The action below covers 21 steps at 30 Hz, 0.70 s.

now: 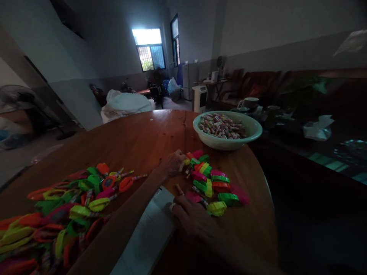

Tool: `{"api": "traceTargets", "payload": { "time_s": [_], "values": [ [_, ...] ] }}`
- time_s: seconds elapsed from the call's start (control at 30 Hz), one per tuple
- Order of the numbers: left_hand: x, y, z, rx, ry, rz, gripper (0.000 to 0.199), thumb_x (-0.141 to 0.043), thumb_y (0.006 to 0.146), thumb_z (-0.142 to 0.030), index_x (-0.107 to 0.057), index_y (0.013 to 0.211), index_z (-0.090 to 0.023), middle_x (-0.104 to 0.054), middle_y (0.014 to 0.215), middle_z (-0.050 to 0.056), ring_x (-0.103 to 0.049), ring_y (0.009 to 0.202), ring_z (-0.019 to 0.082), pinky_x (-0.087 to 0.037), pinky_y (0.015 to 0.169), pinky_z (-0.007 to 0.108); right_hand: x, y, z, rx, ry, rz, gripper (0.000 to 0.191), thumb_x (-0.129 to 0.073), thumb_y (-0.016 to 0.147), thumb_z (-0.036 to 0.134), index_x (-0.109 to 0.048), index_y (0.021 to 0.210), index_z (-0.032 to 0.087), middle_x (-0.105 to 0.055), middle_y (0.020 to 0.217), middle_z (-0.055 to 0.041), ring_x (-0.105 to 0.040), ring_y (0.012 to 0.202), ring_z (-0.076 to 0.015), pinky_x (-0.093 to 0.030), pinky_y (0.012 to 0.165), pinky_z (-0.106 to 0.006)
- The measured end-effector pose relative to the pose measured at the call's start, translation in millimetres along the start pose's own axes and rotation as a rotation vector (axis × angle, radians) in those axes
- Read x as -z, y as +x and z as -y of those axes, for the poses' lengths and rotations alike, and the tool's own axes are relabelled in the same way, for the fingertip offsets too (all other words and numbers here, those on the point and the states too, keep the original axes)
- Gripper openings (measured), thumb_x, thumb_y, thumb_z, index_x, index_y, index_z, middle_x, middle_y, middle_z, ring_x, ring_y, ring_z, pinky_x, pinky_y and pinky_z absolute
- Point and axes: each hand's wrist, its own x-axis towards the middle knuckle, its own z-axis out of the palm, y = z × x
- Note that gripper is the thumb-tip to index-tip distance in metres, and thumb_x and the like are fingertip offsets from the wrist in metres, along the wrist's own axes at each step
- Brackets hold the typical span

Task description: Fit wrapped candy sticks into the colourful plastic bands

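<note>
My left hand (174, 163) reaches across to the far left edge of the right-hand pile, its fingers closed at a yellow plastic toy watch (186, 162). Nearer to me, my right hand (192, 218) is closed, with a small wrapped candy roll (179, 189) sticking up from its fingertips. Beside both hands lie several bright toy watches (201, 176) in green, orange, pink and yellow. Beneath my left forearm is a pale flat board or box (156, 221). A larger heap of toy watches (88, 191), many with candy rolls attached, spreads over the left of the table.
A pale green basin (226, 143) full of wrapped candy rolls (222, 126) stands at the right rear of the round wooden table (160, 130). Beyond it are a white sack (127, 102), an air cooler (200, 98) and a wooden bench (259, 82). A fan (17, 99) stands at left.
</note>
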Motion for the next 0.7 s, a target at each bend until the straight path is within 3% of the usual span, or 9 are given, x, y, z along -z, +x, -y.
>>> {"api": "traceTargets", "payload": {
  "time_s": [0.17, 0.3, 0.37, 0.43, 0.57, 0.7],
  "values": [
    [28.6, -38, 5, 0.05, 0.114, 0.023, 0.014, -0.055, 0.084, -0.018, -0.064, 0.095, -0.018, -0.063, 0.102, 0.009, -0.062, 0.088, 0.02, -0.051, 0.078, 0.031, 0, 2, 4, -0.092, -0.123, 0.058, 0.017, -0.05, 0.092, 0.017, -0.059, 0.106, 0.017, -0.06, 0.101, -0.0106, -0.056, 0.082, -0.0202, -0.041, 0.06, -0.029],
    [54.4, -79, 5, 0.062, 0.126, -0.119, 0.008, -0.06, 0.084, -0.023, -0.062, 0.09, -0.019, -0.063, 0.112, 0.011, -0.059, 0.107, 0.024, -0.05, 0.089, 0.035, 8, 6, 13, -0.086, -0.128, 0.099, 0.024, -0.05, 0.09, 0.015, -0.059, 0.113, 0.014, -0.06, 0.101, -0.012, -0.055, 0.094, -0.0253, -0.047, 0.075, -0.037],
    [61.0, -96, 5, 0.146, 0.015, -0.225, 0.008, -0.062, 0.082, -0.025, -0.062, 0.083, -0.018, -0.066, 0.107, 0.01, -0.062, 0.1, 0.022, -0.051, 0.085, 0.033, 11, 9, 17, -0.109, -0.137, 0.146, 0.026, -0.051, 0.086, 0.012, -0.059, 0.111, 0.014, -0.06, 0.101, -0.012, -0.054, 0.1, -0.0279, -0.046, 0.083, -0.041],
    [63.3, -108, 5, 0.323, -0.142, -0.302, 0.013, -0.064, 0.081, -0.028, -0.062, 0.075, -0.017, -0.068, 0.091, 0.006, -0.064, 0.081, 0.017, -0.051, 0.071, 0.028, 11, 13, 19, -0.137, -0.14, 0.204, 0.029, -0.052, 0.081, 0.009, -0.059, 0.109, 0.015, -0.06, 0.103, -0.0123, -0.054, 0.1, -0.0283, -0.046, 0.087, -0.043],
    [60.5, -126, 5, 0.649, -0.415, -0.344, 0.019, -0.066, 0.079, -0.034, -0.063, 0.076, -0.015, -0.065, 0.069, 0.001, -0.062, 0.063, 0.014, -0.047, 0.057, 0.023, 10, 26, 19, -0.169, -0.121, 0.285, 0.031, -0.048, 0.078, 0.005, -0.06, 0.105, 0.014, -0.061, 0.102, -0.0133, -0.054, 0.101, -0.0273, -0.043, 0.09, -0.042],
    [57.8, -142, 9, 0.636, -0.582, -0.394, 0.033, -0.07, 0.076, -0.032, -0.06, 0.102, -0.014, -0.07, 0.087, 0.005, -0.068, 0.075, 0.016, -0.054, 0.066, 0.026, 14, 43, 22, -0.219, -0.13, 0.382, 0.032, -0.048, 0.077, 0.006, -0.061, 0.104, 0.014, -0.062, 0.101, -0.0132, -0.055, 0.097, -0.0277, -0.043, 0.079, -0.039]
  ]
}}
